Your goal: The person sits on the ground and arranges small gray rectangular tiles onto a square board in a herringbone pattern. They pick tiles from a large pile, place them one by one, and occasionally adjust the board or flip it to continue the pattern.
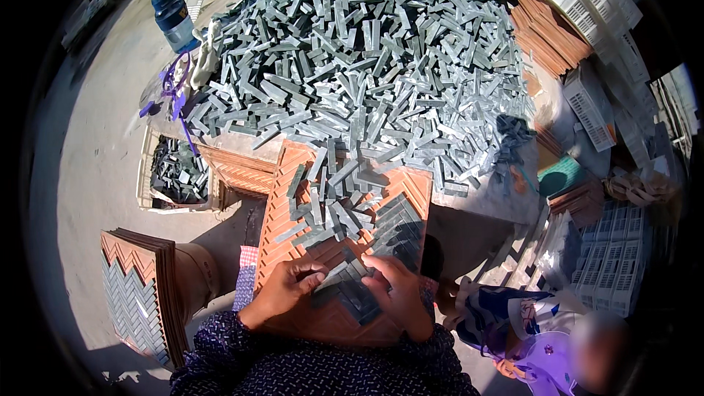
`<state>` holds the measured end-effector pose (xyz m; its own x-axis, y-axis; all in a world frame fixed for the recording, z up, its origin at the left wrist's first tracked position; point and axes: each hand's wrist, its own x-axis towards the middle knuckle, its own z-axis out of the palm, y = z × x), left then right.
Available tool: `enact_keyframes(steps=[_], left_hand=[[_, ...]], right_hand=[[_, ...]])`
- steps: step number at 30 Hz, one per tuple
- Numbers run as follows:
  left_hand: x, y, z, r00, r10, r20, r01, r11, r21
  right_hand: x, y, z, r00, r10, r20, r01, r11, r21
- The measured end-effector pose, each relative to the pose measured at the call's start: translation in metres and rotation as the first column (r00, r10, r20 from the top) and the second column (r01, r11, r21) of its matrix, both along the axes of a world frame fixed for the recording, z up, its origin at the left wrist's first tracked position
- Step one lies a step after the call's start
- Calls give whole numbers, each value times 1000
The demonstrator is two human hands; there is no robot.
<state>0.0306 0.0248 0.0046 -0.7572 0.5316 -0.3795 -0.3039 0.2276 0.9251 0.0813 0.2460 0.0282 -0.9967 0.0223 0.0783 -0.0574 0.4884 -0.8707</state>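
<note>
An orange-brown tray (273, 233) with zigzag slots lies in front of me, partly filled with grey-green stone strips (402, 231) in a herringbone pattern. My left hand (287, 287) is over the tray's near left part, thumb and forefinger pinched on a pale stone strip (336, 273). Opposite it, my right hand (397, 292) bends its fingers down to the laid strips; what lies between its fingertips is hard to make out. Loose strips (334, 202) are heaped on the tray's far half, just beyond both hands.
A large pile of stone strips (367, 44) covers the table beyond. At left stand a stack of trays (143, 301), a crate of dark pieces (178, 172) and a blue bottle (173, 18). A person in purple (543, 359) is close at right, near white crates (609, 257).
</note>
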Motion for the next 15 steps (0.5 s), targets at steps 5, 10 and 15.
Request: enact_keyframes(steps=[5,10,15], left_hand=[[-2,-3,9,940,-72,333,16,986,168],[5,-2,7,995,100,12,-101,985,139],[13,3,10,845,20,-534,-143,971,-190]], right_hand=[[-15,-6,-7,979,197,-59,-204,965,-168],[-12,-11,-11,982,106,153,-55,950,-306],[-12,-12,-14,967,44,252,50,933,-356]])
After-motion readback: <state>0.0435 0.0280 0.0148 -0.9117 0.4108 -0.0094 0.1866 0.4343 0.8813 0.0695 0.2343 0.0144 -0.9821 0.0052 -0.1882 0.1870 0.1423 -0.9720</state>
